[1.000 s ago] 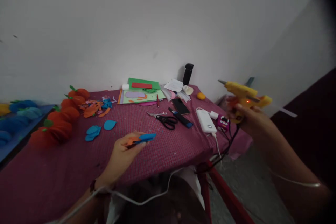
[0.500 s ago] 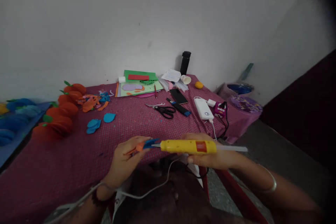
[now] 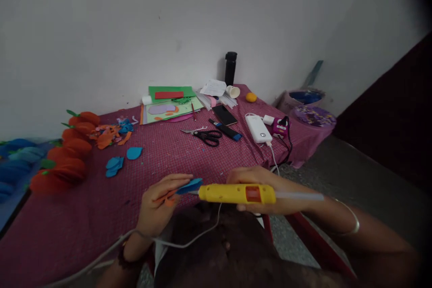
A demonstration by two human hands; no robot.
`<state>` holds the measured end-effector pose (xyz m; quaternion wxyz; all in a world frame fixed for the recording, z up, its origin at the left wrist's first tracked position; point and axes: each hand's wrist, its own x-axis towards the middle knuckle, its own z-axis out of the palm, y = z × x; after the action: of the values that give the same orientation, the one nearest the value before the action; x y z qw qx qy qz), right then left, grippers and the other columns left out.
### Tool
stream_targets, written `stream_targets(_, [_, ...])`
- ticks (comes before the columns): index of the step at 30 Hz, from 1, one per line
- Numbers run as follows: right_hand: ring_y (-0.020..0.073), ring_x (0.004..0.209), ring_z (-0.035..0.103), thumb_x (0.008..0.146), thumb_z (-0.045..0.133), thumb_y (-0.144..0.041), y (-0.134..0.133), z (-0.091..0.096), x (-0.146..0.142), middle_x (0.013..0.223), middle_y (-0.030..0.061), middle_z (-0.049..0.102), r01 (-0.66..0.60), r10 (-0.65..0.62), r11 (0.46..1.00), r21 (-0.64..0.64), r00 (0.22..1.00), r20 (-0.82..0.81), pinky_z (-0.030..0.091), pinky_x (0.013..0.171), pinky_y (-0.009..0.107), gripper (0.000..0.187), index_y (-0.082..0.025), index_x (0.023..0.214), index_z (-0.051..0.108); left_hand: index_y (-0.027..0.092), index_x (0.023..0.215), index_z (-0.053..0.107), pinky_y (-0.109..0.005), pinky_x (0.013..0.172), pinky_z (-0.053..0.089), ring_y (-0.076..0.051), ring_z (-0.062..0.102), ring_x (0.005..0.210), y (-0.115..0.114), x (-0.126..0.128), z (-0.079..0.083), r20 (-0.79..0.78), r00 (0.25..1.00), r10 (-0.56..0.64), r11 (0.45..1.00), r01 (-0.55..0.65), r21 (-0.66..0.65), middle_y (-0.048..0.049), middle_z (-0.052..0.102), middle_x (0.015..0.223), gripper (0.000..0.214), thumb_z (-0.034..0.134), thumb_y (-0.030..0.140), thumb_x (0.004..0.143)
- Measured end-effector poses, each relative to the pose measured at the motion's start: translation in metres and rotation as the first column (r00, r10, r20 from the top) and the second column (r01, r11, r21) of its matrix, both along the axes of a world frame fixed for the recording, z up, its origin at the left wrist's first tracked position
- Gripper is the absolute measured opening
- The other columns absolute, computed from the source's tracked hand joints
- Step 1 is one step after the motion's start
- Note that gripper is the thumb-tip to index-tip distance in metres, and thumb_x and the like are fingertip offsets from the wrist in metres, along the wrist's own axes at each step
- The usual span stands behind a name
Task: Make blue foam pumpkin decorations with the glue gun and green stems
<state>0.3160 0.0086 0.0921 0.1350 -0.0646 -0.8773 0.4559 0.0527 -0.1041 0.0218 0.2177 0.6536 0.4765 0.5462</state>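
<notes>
Has swung the yellow glue gun (image 3: 236,193) in from the right, gripped whole in right hand (image 3: 261,180). Now holds nozzle at, maybe touching, the blue paper petal (image 3: 191,185) pinched in left hand (image 3: 158,204) above near edge of table (image 3: 189,157).

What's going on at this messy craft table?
A person is working with glue and paper shapes. Their right hand grips a yellow hot-glue gun. Its nozzle is at the edge of a blue paper cut-out, which the left hand pinches together with an orange paper piece, above the near edge of the table with the magenta checked cloth. Black scissors, a white power bank, loose blue paper petals and a row of orange paper pumpkins lie untouched.
</notes>
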Motion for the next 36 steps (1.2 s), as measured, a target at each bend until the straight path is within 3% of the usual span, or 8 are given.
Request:
stream_targets(10, [0.0120,0.076,0.053,0.086,0.062,-0.029,0.005,-0.004,0.000,0.089,0.0037,0.057,0.053,-0.050,0.996,-0.071,0.998,0.040,0.043,0.069,0.023,0.019,-0.014,0.096,0.055,0.025,0.104,0.072,-0.033,0.082,0.056,-0.022,0.068,0.099,0.000,-0.001,0.002,-0.003,0.997,-0.075,0.997,0.075,0.013,-0.0077,0.073,0.107,0.025,0.059,0.015,0.085])
stream_targets(21, [0.0121,0.077,0.054,0.089,0.057,-0.022,-0.004,-0.006,-0.004,0.090,0.0056,0.057,-0.007,0.005,0.999,0.045,0.999,0.040,0.042,0.068,0.023,0.008,-0.014,0.090,0.056,0.024,0.095,0.076,-0.031,0.079,0.059,-0.021,0.071,0.086,-0.001,0.006,0.006,0.018,0.994,0.111,0.977,-0.106,-0.186,-0.0051,0.075,0.098,0.017,0.067,0.022,0.081])
stream_targets(27, [0.0131,0.077,0.054,0.090,0.056,-0.025,-0.004,-0.009,-0.005,0.090,0.0066,0.057,-0.003,0.002,0.999,0.048,1.000,0.028,0.042,0.069,0.024,0.011,-0.014,0.090,0.056,0.026,0.099,0.076,-0.035,0.083,0.058,-0.022,0.070,0.093,-0.001,0.001,0.002,0.005,1.000,0.003,0.987,-0.002,-0.160,-0.0052,0.075,0.103,0.021,0.064,0.021,0.082])
stream_targets(32, [0.0128,0.076,0.053,0.090,0.057,-0.029,-0.004,-0.012,-0.004,0.091,0.0063,0.057,-0.050,0.049,0.999,0.015,0.997,0.059,0.043,0.068,0.024,0.015,-0.014,0.090,0.056,0.026,0.093,0.077,-0.034,0.080,0.060,-0.022,0.070,0.091,0.000,0.005,0.003,0.083,0.996,0.025,0.977,-0.007,-0.212,-0.0044,0.075,0.099,0.018,0.068,0.019,0.079])
stream_targets(36, [0.0116,0.075,0.052,0.085,0.063,-0.030,-0.006,-0.020,-0.006,0.088,0.0035,0.056,0.009,-0.005,0.996,-0.085,0.999,0.050,0.043,0.067,0.023,0.018,-0.014,0.091,0.056,0.024,0.089,0.076,-0.030,0.073,0.061,-0.021,0.072,0.085,0.000,0.007,-0.002,0.230,0.972,0.041,0.976,0.010,-0.218,-0.0037,0.076,0.096,0.014,0.071,0.020,0.077])
